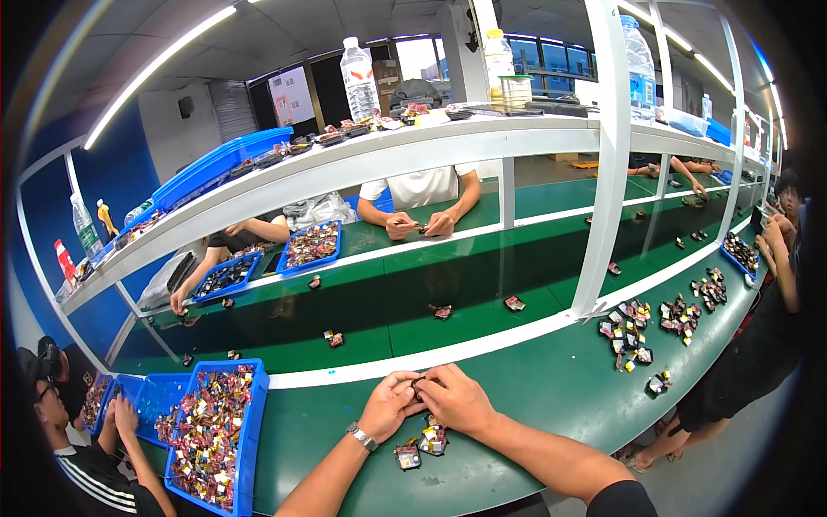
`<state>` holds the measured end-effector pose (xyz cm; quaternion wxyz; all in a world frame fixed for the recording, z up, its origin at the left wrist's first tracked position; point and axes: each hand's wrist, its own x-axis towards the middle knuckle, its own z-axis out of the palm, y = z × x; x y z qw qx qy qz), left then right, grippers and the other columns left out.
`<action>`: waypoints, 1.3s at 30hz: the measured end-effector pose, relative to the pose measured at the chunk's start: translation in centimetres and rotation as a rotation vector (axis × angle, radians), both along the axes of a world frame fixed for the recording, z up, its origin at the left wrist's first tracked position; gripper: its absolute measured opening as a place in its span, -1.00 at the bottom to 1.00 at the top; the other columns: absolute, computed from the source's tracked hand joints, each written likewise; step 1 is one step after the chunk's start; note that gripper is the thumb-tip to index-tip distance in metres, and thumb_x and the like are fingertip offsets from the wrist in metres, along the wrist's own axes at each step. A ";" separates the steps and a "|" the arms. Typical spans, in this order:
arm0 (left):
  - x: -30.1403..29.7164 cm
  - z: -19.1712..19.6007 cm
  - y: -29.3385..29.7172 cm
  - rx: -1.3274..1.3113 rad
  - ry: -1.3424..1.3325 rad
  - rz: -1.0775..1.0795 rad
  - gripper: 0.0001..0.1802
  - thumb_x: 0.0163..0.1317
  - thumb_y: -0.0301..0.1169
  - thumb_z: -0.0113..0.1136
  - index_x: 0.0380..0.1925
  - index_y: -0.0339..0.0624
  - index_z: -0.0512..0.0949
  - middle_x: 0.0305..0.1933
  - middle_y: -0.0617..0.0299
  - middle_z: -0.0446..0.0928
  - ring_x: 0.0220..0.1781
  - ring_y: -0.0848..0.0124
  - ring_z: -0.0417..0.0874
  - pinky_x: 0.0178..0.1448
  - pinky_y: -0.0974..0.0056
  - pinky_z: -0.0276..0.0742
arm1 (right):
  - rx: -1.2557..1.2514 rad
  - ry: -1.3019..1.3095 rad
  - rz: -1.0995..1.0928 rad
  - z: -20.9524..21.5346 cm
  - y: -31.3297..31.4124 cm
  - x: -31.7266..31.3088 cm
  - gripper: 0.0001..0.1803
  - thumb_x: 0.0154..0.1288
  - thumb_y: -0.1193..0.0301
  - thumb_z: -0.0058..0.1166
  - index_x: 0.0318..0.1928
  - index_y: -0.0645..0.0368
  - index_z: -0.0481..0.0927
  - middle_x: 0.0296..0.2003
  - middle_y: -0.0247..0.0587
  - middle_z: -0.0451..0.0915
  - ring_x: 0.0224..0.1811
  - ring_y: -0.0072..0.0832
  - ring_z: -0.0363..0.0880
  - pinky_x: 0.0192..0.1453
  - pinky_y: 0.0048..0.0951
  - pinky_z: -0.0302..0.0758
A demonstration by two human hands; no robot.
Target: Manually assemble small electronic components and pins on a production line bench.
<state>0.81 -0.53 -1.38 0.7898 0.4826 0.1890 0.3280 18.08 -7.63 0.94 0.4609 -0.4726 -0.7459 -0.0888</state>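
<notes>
Just above the green bench top, my left hand and my right hand meet with fingers closed around a small black electronic part. Most of that part is hidden by my fingers, so its details do not show. Close below the hands, two similar small assemblies, one a black piece with a silver-white face and the other a piece with red and yellow bits, lie on the bench. A metal-banded watch circles my left wrist.
At my left stands a blue tray heaped with small assemblies. Clusters of parts lie on the bench at right. Beyond a white rail, a green conveyor carries scattered pieces. A white post and shelf rise ahead. Other people work around.
</notes>
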 end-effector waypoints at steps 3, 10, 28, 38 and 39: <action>-0.2 0.0 0.0 0.004 0.008 0.011 -0.71 0.44 -0.53 -0.02 0.13 -0.24 0.33 0.13 0.07 0.52 0.19 0.30 0.57 0.29 0.12 0.57 | 0.019 -0.034 -0.017 -0.2 0.0 -0.2 -0.86 0.07 0.50 0.24 -0.30 0.15 0.61 -0.27 -0.29 0.53 -0.19 -0.35 0.55 -0.24 -0.36 0.59; 0.1 0.3 -0.2 0.006 0.024 0.019 -0.72 0.44 -0.54 -0.03 0.12 -0.25 0.33 0.12 0.07 0.53 0.18 0.30 0.58 0.29 0.11 0.57 | 0.051 -0.067 -0.075 -0.8 0.1 -0.4 -0.84 0.05 0.50 0.27 -0.30 0.13 0.63 -0.26 -0.30 0.55 -0.20 -0.36 0.56 -0.24 -0.38 0.58; -0.4 0.5 1.0 -0.057 -0.077 0.292 -0.46 0.41 -0.48 0.03 0.35 -0.13 0.16 0.36 0.04 0.36 0.29 0.20 0.49 0.37 -0.08 0.41 | -0.058 0.107 -0.026 -1.6 8.1 0.3 -0.69 0.05 0.43 0.32 -0.14 0.16 0.61 -0.05 -0.16 0.57 -0.07 -0.20 0.60 -0.03 -0.25 0.59; -1.0 -0.2 1.4 0.081 0.095 0.268 -0.63 0.39 -0.54 0.02 0.18 -0.39 0.34 0.26 -0.09 0.45 0.29 0.18 0.52 0.29 0.14 0.55 | -0.276 0.105 -0.329 -2.1 13.7 3.2 -0.58 0.03 0.29 0.39 -0.12 0.18 0.58 -0.12 -0.09 0.54 -0.03 -0.09 0.53 0.07 -0.17 0.51; -1.0 -0.1 1.4 0.100 0.107 0.267 -0.67 0.39 -0.55 0.02 0.13 -0.41 0.37 0.21 -0.09 0.49 0.24 0.19 0.55 0.27 0.15 0.57 | -0.215 0.109 -0.458 -1.6 13.6 3.8 -0.55 0.02 0.27 0.40 -0.11 0.19 0.56 -0.11 -0.05 0.52 -0.01 -0.06 0.51 0.07 -0.17 0.51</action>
